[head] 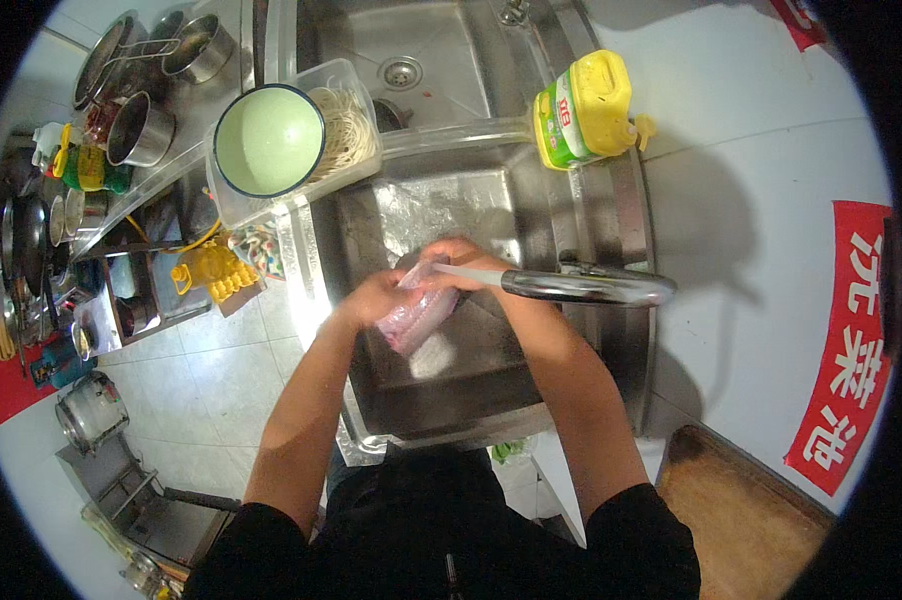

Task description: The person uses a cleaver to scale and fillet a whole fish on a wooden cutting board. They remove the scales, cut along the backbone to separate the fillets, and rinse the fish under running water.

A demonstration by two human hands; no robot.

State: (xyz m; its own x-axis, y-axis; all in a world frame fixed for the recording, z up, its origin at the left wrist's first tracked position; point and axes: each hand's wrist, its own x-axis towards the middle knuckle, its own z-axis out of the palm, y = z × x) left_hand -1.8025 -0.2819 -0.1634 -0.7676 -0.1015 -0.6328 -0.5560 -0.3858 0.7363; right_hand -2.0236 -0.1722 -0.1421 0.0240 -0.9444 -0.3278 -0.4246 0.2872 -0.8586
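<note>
Over the stainless steel sink basin (496,352), a glossy pink piece of raw fish or meat (419,313) is held between my hands. Whether a clear film covers it, I cannot tell. My left hand (379,296) grips its left side. My right hand (469,259) holds its upper end, with the fingers curled and partly hidden. A chrome faucet (586,287) reaches in from the right, and water (469,274) runs from its spout onto the piece and my right hand.
A pale green bowl (269,139) rests on a plastic box (361,154) of pale noodle-like strands (343,124) at the sink's upper left. A yellow detergent jug (586,109) lies at the upper right. A second basin (451,45) adjoins; steel pots (141,129) stand on the left counter.
</note>
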